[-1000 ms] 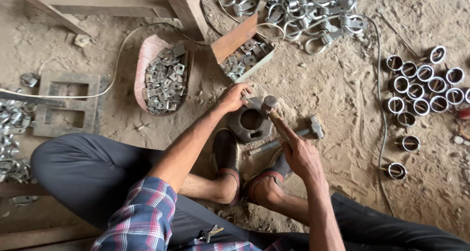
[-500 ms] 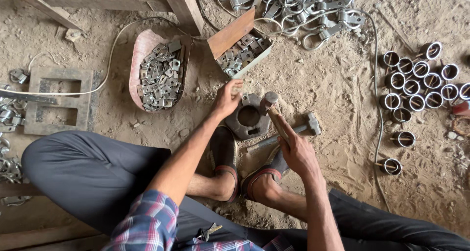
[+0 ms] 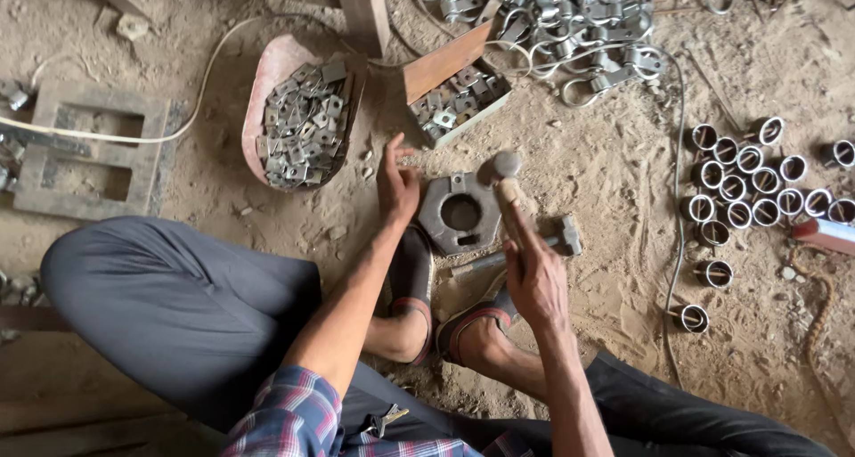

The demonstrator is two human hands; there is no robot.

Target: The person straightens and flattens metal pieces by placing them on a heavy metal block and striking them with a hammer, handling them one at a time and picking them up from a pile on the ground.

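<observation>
A grey metal block (image 3: 443, 209) with a round hole lies on the sandy floor in front of my sandalled feet. My left hand (image 3: 396, 186) hovers just left of the block, fingers apart and holding nothing. My right hand (image 3: 537, 268) is closed around a short tan rod (image 3: 508, 192) that points at the block's upper right corner. A round grey metal piece (image 3: 501, 165) stands beside the rod's tip. A hammer (image 3: 561, 235) lies on the ground under my right hand.
A pink curved tray (image 3: 272, 74) holds several small square metal plates. A wooden box (image 3: 443, 63) holds more. Metal ring clamps (image 3: 552, 16) are piled at the top, short metal tubes (image 3: 744, 185) stand at right, and a block frame (image 3: 89, 150) and a white cable (image 3: 205, 74) lie at left.
My left hand has come off the block and moved left with its fingers spread. My right hand with the rod has stayed at the block's right corner.
</observation>
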